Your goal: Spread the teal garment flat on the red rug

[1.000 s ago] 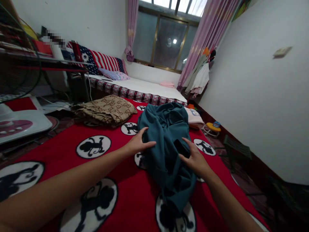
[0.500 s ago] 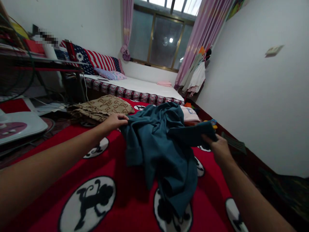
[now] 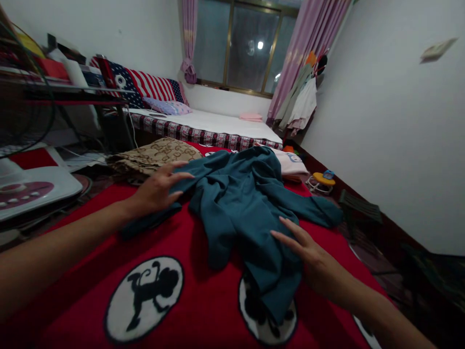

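Observation:
A dark teal long-sleeved garment [image 3: 243, 203] lies rumpled on a red blanket [image 3: 203, 305] with monkey pictures in white ovals. Its sleeves stretch out to the left and right. Over the left sleeve is my left hand [image 3: 158, 189], fingers spread; whether it touches the cloth I cannot tell. My right hand [image 3: 303, 247] is at the garment's lower right part, its fingers stretched out and gripping nothing. Part of the left sleeve is hidden behind my left hand.
A folded brown patterned cloth [image 3: 156, 155] lies at the blanket's far left, and a folded pale pink cloth [image 3: 290, 162] at its far right. Beyond stands a bed [image 3: 218, 121]. A cluttered desk [image 3: 72, 87] is on the left; a yellow stool [image 3: 323, 180] stands by the right wall.
Both hands have let go of the sleeves, which now lie spread to the sides. My left hand has moved left, and my right hand has come inward and down.

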Available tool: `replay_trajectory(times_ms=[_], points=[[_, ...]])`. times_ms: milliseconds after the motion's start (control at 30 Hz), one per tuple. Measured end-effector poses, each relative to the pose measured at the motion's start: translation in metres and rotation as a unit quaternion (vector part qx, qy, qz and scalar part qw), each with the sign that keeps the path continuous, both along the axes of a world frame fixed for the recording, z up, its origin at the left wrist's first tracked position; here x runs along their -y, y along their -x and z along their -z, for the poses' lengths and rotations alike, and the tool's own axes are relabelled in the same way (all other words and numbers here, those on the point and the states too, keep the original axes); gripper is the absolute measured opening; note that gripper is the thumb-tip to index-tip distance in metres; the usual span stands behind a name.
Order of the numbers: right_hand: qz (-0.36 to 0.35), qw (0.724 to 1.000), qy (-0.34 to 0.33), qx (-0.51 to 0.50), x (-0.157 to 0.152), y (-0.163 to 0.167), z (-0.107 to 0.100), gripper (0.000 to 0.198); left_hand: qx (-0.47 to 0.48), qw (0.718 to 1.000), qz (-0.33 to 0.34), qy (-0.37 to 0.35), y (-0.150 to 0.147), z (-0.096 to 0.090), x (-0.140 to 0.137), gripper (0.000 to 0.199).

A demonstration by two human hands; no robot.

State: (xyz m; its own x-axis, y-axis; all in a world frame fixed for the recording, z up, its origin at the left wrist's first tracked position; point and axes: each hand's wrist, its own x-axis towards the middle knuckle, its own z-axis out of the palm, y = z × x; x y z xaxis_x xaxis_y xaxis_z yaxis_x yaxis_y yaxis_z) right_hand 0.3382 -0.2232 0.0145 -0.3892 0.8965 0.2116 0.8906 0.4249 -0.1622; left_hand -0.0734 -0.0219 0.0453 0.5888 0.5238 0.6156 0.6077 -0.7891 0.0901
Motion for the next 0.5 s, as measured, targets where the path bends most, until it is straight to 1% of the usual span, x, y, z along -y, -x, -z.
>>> replay_trajectory(times_ms=[67, 100, 133, 167, 200, 300, 367, 400, 433, 467, 500], points=[[-0.040, 0.997, 0.050, 0.036, 0.002, 0.014, -0.001, 0.078, -0.070, 0.992, 0.099, 0.028, -0.025, -0.002, 0.025, 0.059], [-0.048, 0.995, 0.071, 0.047, 0.001, 0.019, -0.003, 0.073, -0.093, 0.986, 0.130, 0.050, -0.036, -0.002, 0.035, 0.065], [-0.049, 0.993, 0.092, 0.051, -0.001, 0.024, -0.005, 0.067, -0.114, 0.979, 0.151, 0.081, -0.044, -0.001, 0.043, 0.067], [-0.048, 0.991, 0.111, 0.051, -0.003, 0.028, -0.008, 0.058, -0.136, 0.969, 0.167, 0.119, -0.051, -0.001, 0.049, 0.064], [-0.043, 0.990, 0.129, 0.044, -0.004, 0.030, -0.013, 0.049, -0.158, 0.957, 0.181, 0.161, -0.056, -0.001, 0.053, 0.056], [-0.010, 0.982, 0.187, -0.024, -0.011, 0.026, -0.035, 0.027, -0.184, 0.910, 0.212, 0.305, -0.061, -0.011, 0.050, 0.030], [0.028, 0.967, 0.221, -0.121, -0.022, 0.014, -0.055, 0.014, -0.152, 0.876, 0.212, 0.407, -0.060, -0.025, 0.037, 0.018], [0.052, 0.955, 0.225, -0.184, -0.031, 0.005, -0.064, 0.009, -0.114, 0.861, 0.200, 0.454, -0.058, -0.033, 0.027, 0.015], [0.079, 0.940, 0.214, -0.255, -0.042, -0.005, -0.071, 0.010, -0.050, 0.851, 0.176, 0.493, -0.057, -0.042, 0.014, 0.014], [0.115, 0.918, 0.181, -0.334, -0.055, -0.015, -0.076, 0.015, 0.035, 0.845, 0.139, 0.515, -0.057, -0.050, 0.000, 0.015], [0.156, 0.888, 0.134, -0.411, -0.069, -0.026, -0.078, 0.019, 0.144, 0.840, 0.089, 0.515, -0.057, -0.056, -0.015, 0.016]])
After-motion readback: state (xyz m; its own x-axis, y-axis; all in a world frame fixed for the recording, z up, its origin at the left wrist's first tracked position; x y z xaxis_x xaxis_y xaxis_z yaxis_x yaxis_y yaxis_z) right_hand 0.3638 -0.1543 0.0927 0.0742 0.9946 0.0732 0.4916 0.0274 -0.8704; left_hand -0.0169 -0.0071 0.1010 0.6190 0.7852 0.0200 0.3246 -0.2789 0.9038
